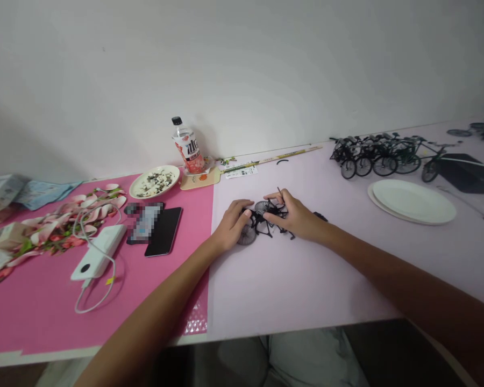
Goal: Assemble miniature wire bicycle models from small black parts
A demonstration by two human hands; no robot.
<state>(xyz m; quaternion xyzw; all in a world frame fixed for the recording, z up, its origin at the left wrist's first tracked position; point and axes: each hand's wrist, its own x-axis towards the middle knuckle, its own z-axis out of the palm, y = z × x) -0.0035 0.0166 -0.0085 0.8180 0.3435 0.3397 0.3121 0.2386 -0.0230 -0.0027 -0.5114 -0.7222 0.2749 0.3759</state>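
Altogether, two phones (164, 233), one power bank (99, 252), one bottle (188, 148) and one plate of small pieces (133, 190) lie or stand left of the small black bicycle (260, 221); two white plates (413, 201) and at least four parked bicycles (407, 162) are right of it. That single small bicycle is between the hands, touching both: the left hand (231, 224) closes narrowly on one wheel end, the right hand (297, 216) grips the other, a slim dark rod (280, 192) jutting up there.
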